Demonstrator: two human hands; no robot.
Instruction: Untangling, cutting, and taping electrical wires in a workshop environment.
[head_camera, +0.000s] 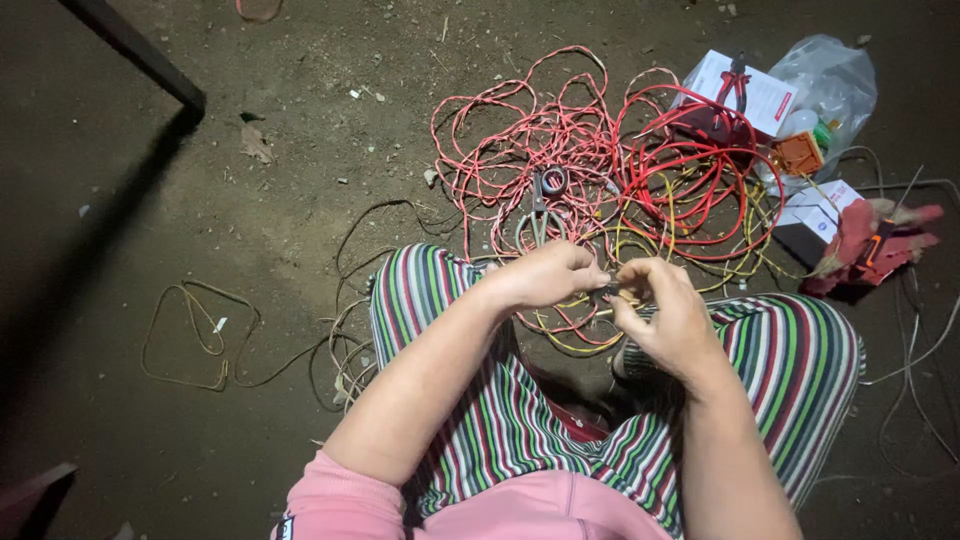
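Bare, packed earth makes up the work surface. At far left a dark slanted bar (135, 48) crosses the top corner, and a loose loop of brownish wire (195, 335) lies flat on the ground, well apart from you.

Your left hand (548, 274) is closed in a pinch, fingertips turned rightward onto a short piece of yellow wire (612, 293). Your right hand (662, 312) is likewise curled shut, thumb and forefinger gripping the same piece from the other side. The two hands all but touch, so the wire's exposed length between them is very small, its long axis running roughly left to right across your lap (the end itself is hidden under your fingers; whether it is stripped cannot be told). Neither hand is the nearer: both are on it. The yellow strand trails down and forward in a loop between your striped trouser knees (790, 350).

Just beyond your left hand, pliers (540, 212) lie with handles toward you, beside a roll of dark tape (553, 180), on the pale red wire tangle (520, 140). Further right lies a brighter red coil (690, 170), then a white box (745, 88) with red-handled cutters on it, a clear plastic bag (830, 75), a small orange box (798, 153), and a red cloth (870, 245).
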